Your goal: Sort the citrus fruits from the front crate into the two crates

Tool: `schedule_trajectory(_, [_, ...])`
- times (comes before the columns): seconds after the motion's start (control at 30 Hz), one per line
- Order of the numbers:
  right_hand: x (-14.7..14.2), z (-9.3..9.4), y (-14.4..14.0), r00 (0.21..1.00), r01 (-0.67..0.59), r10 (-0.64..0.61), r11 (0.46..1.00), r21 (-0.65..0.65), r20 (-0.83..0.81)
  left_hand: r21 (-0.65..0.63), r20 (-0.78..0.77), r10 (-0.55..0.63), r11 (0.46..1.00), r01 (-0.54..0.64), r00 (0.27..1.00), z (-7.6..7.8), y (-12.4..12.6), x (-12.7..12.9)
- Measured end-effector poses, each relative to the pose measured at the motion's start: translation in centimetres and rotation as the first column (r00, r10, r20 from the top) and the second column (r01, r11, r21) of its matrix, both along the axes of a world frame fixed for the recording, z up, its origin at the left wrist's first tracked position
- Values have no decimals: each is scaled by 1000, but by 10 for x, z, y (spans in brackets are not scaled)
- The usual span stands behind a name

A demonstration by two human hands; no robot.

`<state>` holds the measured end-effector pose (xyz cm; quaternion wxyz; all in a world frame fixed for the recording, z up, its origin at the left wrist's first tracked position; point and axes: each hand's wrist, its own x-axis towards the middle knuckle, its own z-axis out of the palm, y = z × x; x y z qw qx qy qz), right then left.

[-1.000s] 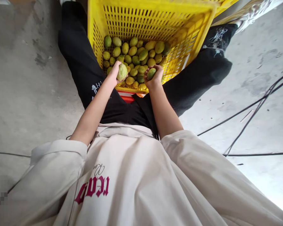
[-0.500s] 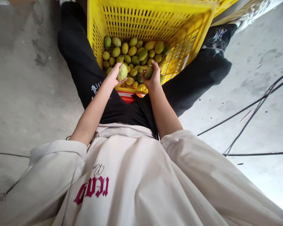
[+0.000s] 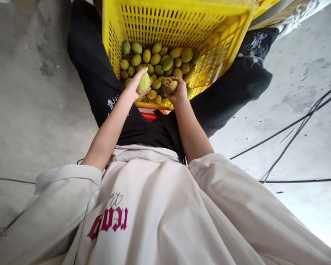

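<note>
A yellow slotted plastic crate (image 3: 182, 25) stands between my legs, its bottom covered with several green and yellow mangoes (image 3: 168, 62). My left hand (image 3: 135, 86) holds a pale green mango (image 3: 143, 83) above the crate's near edge. My right hand (image 3: 178, 92) is curled around a smaller yellow-green mango (image 3: 172, 87) just to the right of it. Both hands hover over the fruit pile at the crate's near side.
I sit on a grey concrete floor (image 3: 30, 92) in black trousers (image 3: 96, 77) and a beige shirt. Black cables (image 3: 292, 127) run across the floor on the right. A red object (image 3: 149, 115) shows under the crate's near edge.
My right hand has turned its mango and drawn slightly left and toward me. My left hand has turned its mango a little and stayed in place.
</note>
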<state>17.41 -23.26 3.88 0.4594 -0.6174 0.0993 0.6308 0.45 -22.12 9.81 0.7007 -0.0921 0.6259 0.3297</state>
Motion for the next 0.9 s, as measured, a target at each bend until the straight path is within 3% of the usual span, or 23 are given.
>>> schedule_trajectory(0.27, [2,-10,0,997,26,-27,1000,12,77,-21,47,-64,998,65,997,7,-1,0])
schedule_trajectory(0.43, [3,-14,1,987,-161,161,986,-47,1,-23,-4,-48,999,47,999,9,-1,2])
schedule_trajectory(0.6, [-2,-6,4,981,-190,196,967,-172,17,21,-62,-70,997,71,996,3,-1,0])
schedule_trajectory(0.73, [-5,6,5,980,-193,198,972,-135,28,47,-72,-71,996,75,995,-2,-2,-2])
schedule_trajectory(0.9, [-6,15,6,969,-228,236,969,-94,73,-18,-104,-122,993,121,987,0,0,-3])
